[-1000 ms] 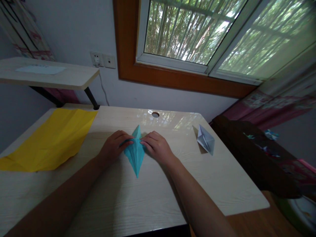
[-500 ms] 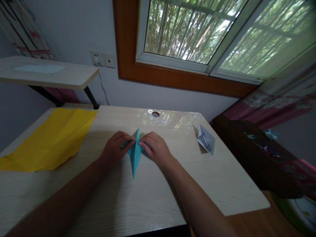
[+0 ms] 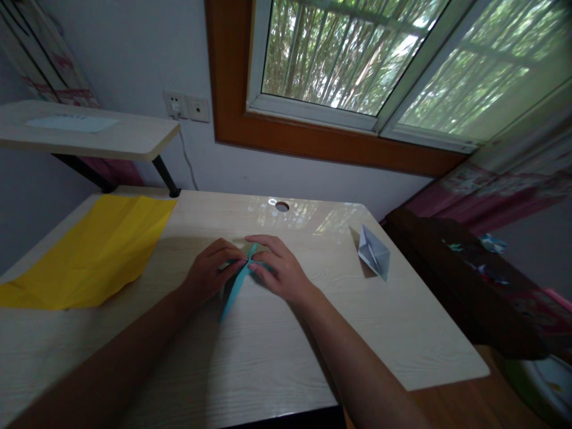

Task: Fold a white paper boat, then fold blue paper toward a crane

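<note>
A folded turquoise paper shape point(image 3: 232, 290) is held just above the light wooden table point(image 3: 268, 357), seen nearly edge-on with its long point slanting down to the left. My left hand point(image 3: 209, 271) pinches its upper part from the left side. My right hand point(image 3: 279, 268) pinches it from the right, fingers spread over the top. The fingertips of both hands meet at the paper's middle. Part of the paper is hidden under my right hand.
A large creased yellow sheet point(image 3: 89, 250) lies at the table's left. A small pale folded paper boat point(image 3: 374, 252) stands at the right. A cable hole point(image 3: 282, 207) is near the far edge. A raised shelf point(image 3: 89, 134) is left; dark furniture point(image 3: 469, 280) is right.
The turquoise paper has turned from lying flat and wide to nearly edge-on, its point swinging to the left. My right hand's fingers have spread over its top.
</note>
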Available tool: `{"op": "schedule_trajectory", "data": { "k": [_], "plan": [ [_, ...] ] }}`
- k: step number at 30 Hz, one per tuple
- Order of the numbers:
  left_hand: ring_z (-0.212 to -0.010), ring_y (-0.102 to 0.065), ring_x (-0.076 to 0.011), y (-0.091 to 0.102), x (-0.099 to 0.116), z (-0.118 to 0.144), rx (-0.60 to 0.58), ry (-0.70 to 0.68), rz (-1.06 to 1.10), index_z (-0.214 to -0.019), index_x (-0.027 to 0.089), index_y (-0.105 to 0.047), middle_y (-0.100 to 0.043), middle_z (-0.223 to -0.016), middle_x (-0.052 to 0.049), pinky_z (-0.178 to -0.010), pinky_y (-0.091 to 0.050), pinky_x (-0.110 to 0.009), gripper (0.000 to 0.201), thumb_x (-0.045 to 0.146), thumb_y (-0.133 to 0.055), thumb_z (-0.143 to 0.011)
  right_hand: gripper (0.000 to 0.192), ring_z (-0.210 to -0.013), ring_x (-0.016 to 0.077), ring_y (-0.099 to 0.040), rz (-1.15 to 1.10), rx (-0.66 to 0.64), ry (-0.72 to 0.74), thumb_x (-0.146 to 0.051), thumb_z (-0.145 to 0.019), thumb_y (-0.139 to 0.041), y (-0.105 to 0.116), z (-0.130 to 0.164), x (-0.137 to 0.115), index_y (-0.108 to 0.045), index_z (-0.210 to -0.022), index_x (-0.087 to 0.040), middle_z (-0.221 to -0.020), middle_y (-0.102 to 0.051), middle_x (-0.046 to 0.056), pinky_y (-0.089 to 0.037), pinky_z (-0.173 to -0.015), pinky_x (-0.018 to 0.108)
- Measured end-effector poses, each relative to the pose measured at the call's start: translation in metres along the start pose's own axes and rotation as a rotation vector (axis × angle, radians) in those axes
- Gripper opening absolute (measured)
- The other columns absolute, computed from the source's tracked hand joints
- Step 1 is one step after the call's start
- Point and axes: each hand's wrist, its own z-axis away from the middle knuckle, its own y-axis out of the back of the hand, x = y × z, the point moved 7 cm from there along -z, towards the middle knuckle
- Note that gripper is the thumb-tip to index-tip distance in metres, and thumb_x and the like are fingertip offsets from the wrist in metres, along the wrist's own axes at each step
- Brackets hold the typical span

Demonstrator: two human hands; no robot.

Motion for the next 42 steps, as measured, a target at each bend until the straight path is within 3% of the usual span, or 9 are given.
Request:
{"op": "schedule_trajectory", "data": {
  "k": [3,7,16,28,31,34,36,40,42],
  "plan": [
    [-0.086,-0.065,-0.015,0.0,-0.001,0.0,-0.001,0.007,-0.018,-0.098,0.023,-0.067,-0.068,-0.091,-0.003,-0.079,-0.055,-0.03,0.005,0.021,-0.064,-0.094,0.012,-0.125,0.024,-0.057,-0.006,-0.009,0.043,-0.021,-0.097,-0.058,-0.001,0.0,-0.001,-0.064,-0.107,-0.024,-0.116,-0.071,0.008,-0.048,-0.106,0.049],
    [-0.086,-0.066,-0.0155,0.001,-0.007,0.002,0.035,0.038,-0.038,-0.102,0.023,-0.063,-0.068,-0.091,-0.002,-0.078,-0.056,-0.031,0.009,0.024,-0.066,-0.093,0.009,-0.117,0.0253,-0.061,0.035,0.023,0.007,-0.024,-0.096,-0.059,0.0,0.001,0.005,-0.066,-0.101,-0.023,-0.103,-0.072,0.008,-0.051,-0.1,0.049],
    [-0.109,-0.061,-0.0225,-0.005,-0.001,0.002,-0.091,-0.019,-0.08,-0.101,0.024,-0.062,-0.065,-0.119,-0.008,-0.095,-0.052,-0.041,0.015,0.027,-0.07,-0.088,0.007,-0.101,0.0241,-0.061,0.109,0.069,-0.024,-0.023,-0.096,-0.06,0.004,0.003,0.01,-0.066,-0.098,-0.024,-0.1,-0.07,0.008,-0.051,-0.093,0.046],
    [-0.096,-0.066,-0.0189,-0.002,-0.011,0.006,0.029,-0.03,-0.207,-0.107,0.024,-0.06,-0.07,-0.101,-0.005,-0.088,-0.055,-0.036,0.017,0.021,-0.066,-0.091,0.01,-0.096,0.0219,-0.063,0.095,0.069,-0.021,-0.023,-0.097,-0.058,0.001,0.004,0.01,-0.062,-0.106,-0.022,-0.101,-0.07,0.009,-0.053,-0.086,0.039],
    [-0.093,-0.068,-0.017,-0.001,-0.02,0.01,0.08,0.096,-0.132,-0.109,0.023,-0.059,-0.07,-0.101,-0.004,-0.086,-0.056,-0.033,0.021,0.024,-0.069,-0.09,0.009,-0.093,0.0205,-0.065,0.069,0.078,-0.07,-0.024,-0.099,-0.056,0.001,0.005,0.013,-0.062,-0.105,-0.022,-0.099,-0.071,0.009,-0.053,-0.084,0.036],
    [-0.087,-0.07,-0.0162,-0.001,-0.03,0.014,0.129,0.282,0.095,-0.119,0.023,-0.055,-0.071,-0.101,-0.003,-0.082,-0.057,-0.031,0.039,0.031,-0.073,-0.086,0.012,-0.089,0.0185,-0.066,0.007,0.042,-0.16,-0.029,-0.099,-0.057,-0.003,0.007,0.019,-0.062,-0.108,-0.022,-0.097,-0.071,0.007,-0.053,-0.081,0.032],
    [-0.084,-0.07,-0.0164,-0.008,-0.036,0.014,0.06,0.408,0.257,-0.124,0.023,-0.055,-0.071,-0.097,-0.002,-0.077,-0.057,-0.03,0.046,0.036,-0.074,-0.084,0.016,-0.088,0.0176,-0.067,-0.051,0.02,-0.21,-0.032,-0.098,-0.06,-0.005,0.008,0.022,-0.062,-0.111,-0.022,-0.097,-0.071,0.006,-0.053,-0.08,0.031],
    [-0.076,-0.067,-0.0168,-0.021,-0.051,0.017,-0.13,0.647,0.327,-0.104,0.021,-0.069,-0.072,-0.085,-0.001,-0.067,-0.052,-0.026,0.032,0.045,-0.072,-0.083,0.032,-0.082,0.0167,-0.065,-0.158,-0.007,-0.31,-0.037,-0.094,-0.066,-0.01,0.013,0.031,-0.058,-0.122,-0.024,-0.096,-0.069,0.004,-0.052,-0.076,0.031],
    [-0.078,-0.067,-0.018,-0.022,-0.058,0.018,-0.129,0.701,0.372,-0.103,0.02,-0.07,-0.073,-0.085,-0.002,-0.069,-0.051,-0.027,0.035,0.047,-0.074,-0.081,0.042,-0.079,0.0161,-0.063,-0.217,-0.047,-0.377,-0.038,-0.092,-0.068,-0.015,0.016,0.038,-0.053,-0.129,-0.025,-0.093,-0.067,0.003,-0.051,-0.074,0.03]
  ]
}}
